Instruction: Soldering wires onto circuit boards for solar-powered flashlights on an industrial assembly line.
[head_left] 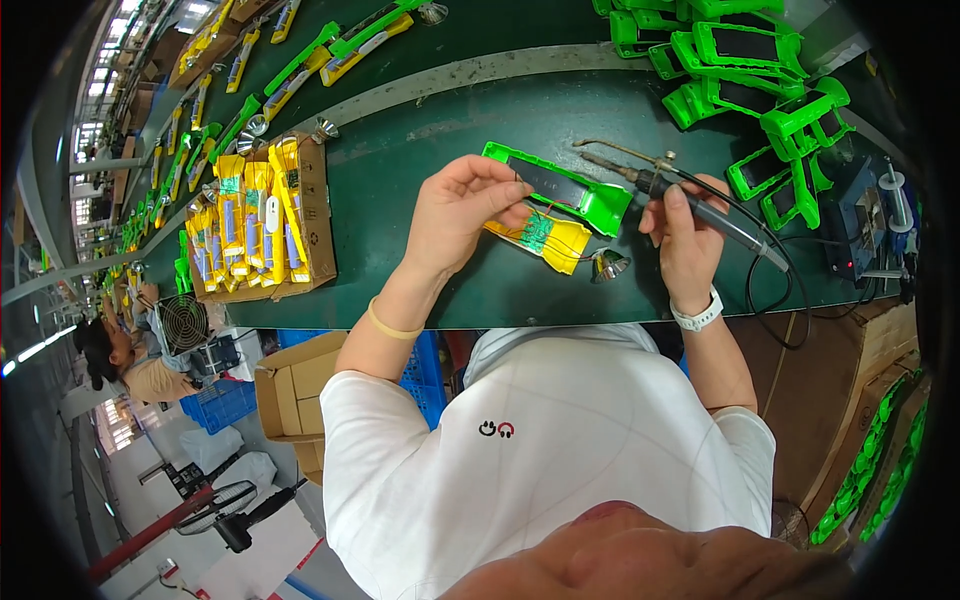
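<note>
A green plastic housing [605, 208] with a dark panel lies on the bench in front of me. Against its near side rests a yellow-wrapped pack [566, 248] with a small green circuit board [537, 232] and thin wires. A silvery lamp reflector [608, 265] sits at the pack's right end. My left hand [455, 215] is closed in a pinch on a thin dark wire above the housing's left part. To the right, my right hand [688, 240] grips a soldering iron [738, 232] with a thin metal feed tube [625, 150] along it. The iron's tip points left, above the housing, apart from the wire.
A cardboard box [319, 220] of yellow packs stands at left. Several green housings [745, 45] are heaped at the far right, near a blue soldering station [850, 225]. The iron's black cable [790, 310] loops over the bench edge. Another person [140, 355] works at far left.
</note>
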